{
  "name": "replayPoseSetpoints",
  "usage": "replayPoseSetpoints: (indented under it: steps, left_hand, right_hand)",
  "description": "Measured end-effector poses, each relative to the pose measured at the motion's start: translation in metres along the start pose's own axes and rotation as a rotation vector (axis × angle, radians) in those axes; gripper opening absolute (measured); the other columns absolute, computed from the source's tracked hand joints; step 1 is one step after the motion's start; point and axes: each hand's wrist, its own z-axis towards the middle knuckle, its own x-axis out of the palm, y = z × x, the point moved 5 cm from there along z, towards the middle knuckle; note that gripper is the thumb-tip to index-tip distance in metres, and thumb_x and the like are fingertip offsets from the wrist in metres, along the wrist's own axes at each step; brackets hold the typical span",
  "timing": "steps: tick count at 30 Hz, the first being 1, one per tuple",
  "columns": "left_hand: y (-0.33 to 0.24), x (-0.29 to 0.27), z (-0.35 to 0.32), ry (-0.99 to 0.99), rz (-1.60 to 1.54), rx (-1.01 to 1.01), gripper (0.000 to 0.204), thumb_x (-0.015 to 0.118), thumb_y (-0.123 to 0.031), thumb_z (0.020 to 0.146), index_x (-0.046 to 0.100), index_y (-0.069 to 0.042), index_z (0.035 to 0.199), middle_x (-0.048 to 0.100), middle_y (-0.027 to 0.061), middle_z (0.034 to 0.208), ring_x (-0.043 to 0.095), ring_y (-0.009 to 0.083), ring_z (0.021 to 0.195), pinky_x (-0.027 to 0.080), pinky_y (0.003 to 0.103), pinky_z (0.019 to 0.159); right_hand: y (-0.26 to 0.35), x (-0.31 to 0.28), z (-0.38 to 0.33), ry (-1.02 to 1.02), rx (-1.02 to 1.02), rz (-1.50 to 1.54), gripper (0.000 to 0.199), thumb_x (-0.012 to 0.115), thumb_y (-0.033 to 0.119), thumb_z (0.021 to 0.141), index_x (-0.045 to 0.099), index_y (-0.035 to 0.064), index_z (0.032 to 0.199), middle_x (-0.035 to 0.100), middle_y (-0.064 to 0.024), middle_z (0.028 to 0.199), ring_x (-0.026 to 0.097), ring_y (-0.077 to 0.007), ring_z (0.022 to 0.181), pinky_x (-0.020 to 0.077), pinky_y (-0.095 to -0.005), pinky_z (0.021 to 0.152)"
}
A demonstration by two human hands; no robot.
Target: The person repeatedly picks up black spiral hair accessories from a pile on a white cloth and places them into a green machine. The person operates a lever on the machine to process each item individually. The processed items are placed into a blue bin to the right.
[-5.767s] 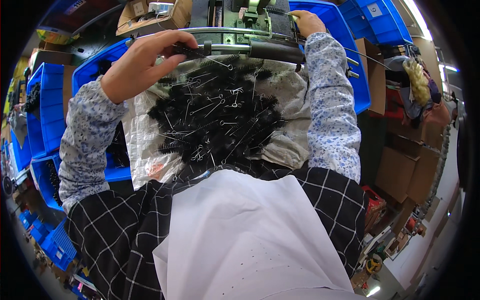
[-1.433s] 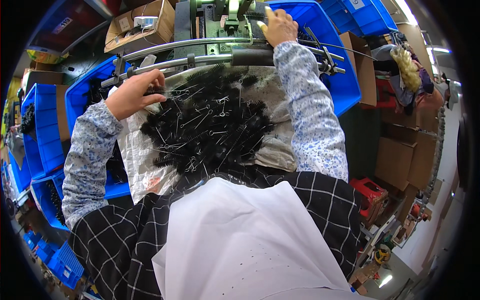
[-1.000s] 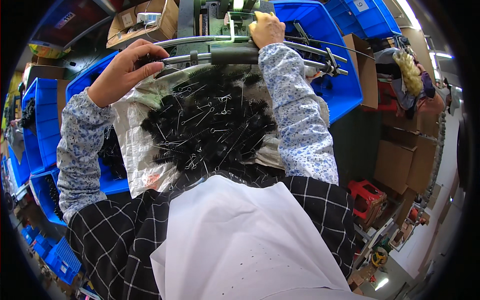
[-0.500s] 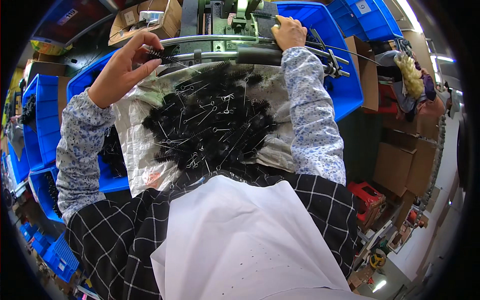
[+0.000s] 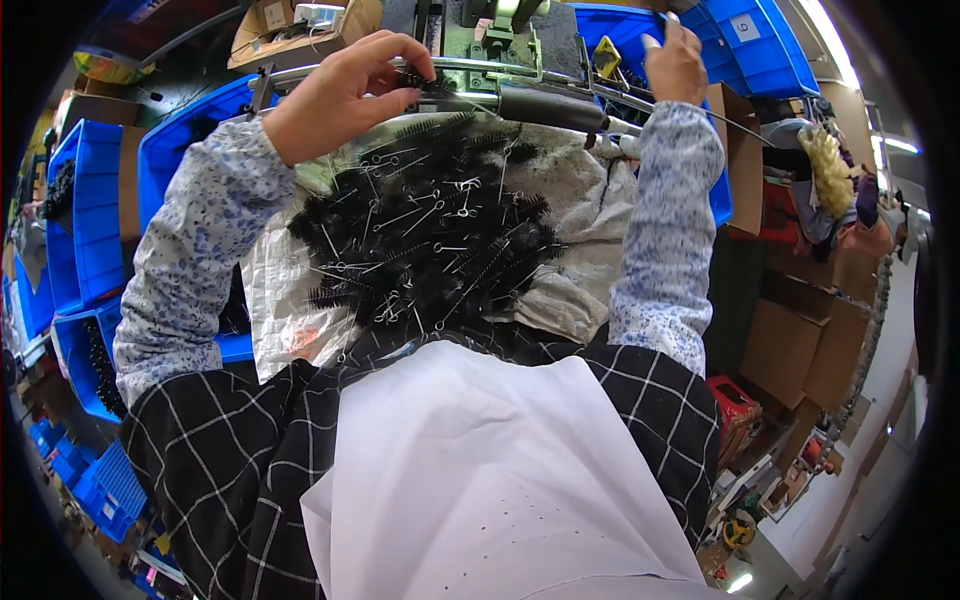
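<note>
My left hand [image 5: 345, 98] pinches a small black bristle brush [image 5: 428, 84] with a thin wire stem, at the metal rails [image 5: 462, 66] of a bench machine [image 5: 497, 38]. Off to the right, my right hand [image 5: 677, 72] is raised over a blue bin [image 5: 612, 18]. Its thumb and fingers look apart, and no brush shows in them. Between my arms, a heap of black brushes [image 5: 430, 245] with looped wire ends lies on a whitish woven sheet [image 5: 275, 295].
A dark padded roller [image 5: 548, 106] lies along the near rail. A thin rod [image 5: 735, 118] sticks out rightward. Blue bins [image 5: 85, 215] stand at left, with another [image 5: 765, 45] at far right. A cardboard box [image 5: 285, 30] holding a white device sits far left.
My left hand has moved right with its brush, closer to the machine. My right hand has left the machine, moving right and up over the bin; the brush near it is gone from view.
</note>
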Motion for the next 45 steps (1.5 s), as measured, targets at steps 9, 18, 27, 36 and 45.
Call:
replayPoseSetpoints:
  steps: [9,18,27,36,45]
  left_hand:
    - [0.006,0.016,0.002,-0.226,0.068,-0.027,0.027,0.056,0.000,0.081,0.046,-0.002,0.106,0.049,0.0058,0.097,0.055,0.0115,0.083,0.046,0.023,0.073]
    - [0.079,0.050,-0.084,0.537,0.348,-0.377,0.043,0.062,-0.008,0.070,0.047,-0.002,0.111,0.055,0.0171,0.099,0.057,0.0283,0.085,0.047,0.036,0.077]
    - [0.071,0.050,-0.077,0.474,0.473,-0.154,0.033,0.061,-0.006,0.067,0.054,-0.003,0.099,0.057,0.0145,0.092,0.057,0.0305,0.084,0.046,0.037,0.076]
    - [0.029,-0.007,-0.069,0.265,0.274,-0.315,0.023,0.062,-0.002,0.072,0.056,-0.004,0.095,0.057,0.0054,0.087,0.053,0.0119,0.068,0.045,0.024,0.062]
    - [0.011,-0.034,-0.058,0.053,0.011,-0.295,0.026,0.059,0.000,0.080,0.049,-0.004,0.104,0.051,0.0001,0.096,0.047,0.0041,0.072,0.042,0.019,0.068]
  right_hand:
    - [0.171,-0.034,-0.073,0.474,-0.206,0.995,0.029,0.056,0.019,0.083,0.056,0.0056,0.108,0.063,-0.0135,0.086,0.061,-0.0228,0.073,0.0489,-0.0339,0.065]
    - [0.090,0.046,-0.030,0.260,-0.011,0.126,0.026,0.055,0.024,0.079,0.062,0.0210,0.103,0.063,-0.0048,0.090,0.059,-0.0261,0.086,0.0467,-0.0382,0.078]
    - [0.084,0.048,-0.029,0.224,-0.046,0.159,0.024,0.055,0.023,0.079,0.064,0.0207,0.101,0.064,-0.0064,0.089,0.059,-0.0263,0.083,0.0452,-0.0375,0.079]
    - [0.080,0.078,-0.027,0.192,-0.071,0.311,0.025,0.056,0.020,0.077,0.064,0.0235,0.101,0.063,-0.0056,0.087,0.059,-0.0246,0.084,0.0426,-0.0409,0.081]
    - [0.062,0.063,-0.039,0.264,0.063,0.099,0.040,0.059,0.034,0.075,0.058,0.0138,0.110,0.056,-0.0120,0.109,0.052,-0.0289,0.101,0.0410,-0.0414,0.084]
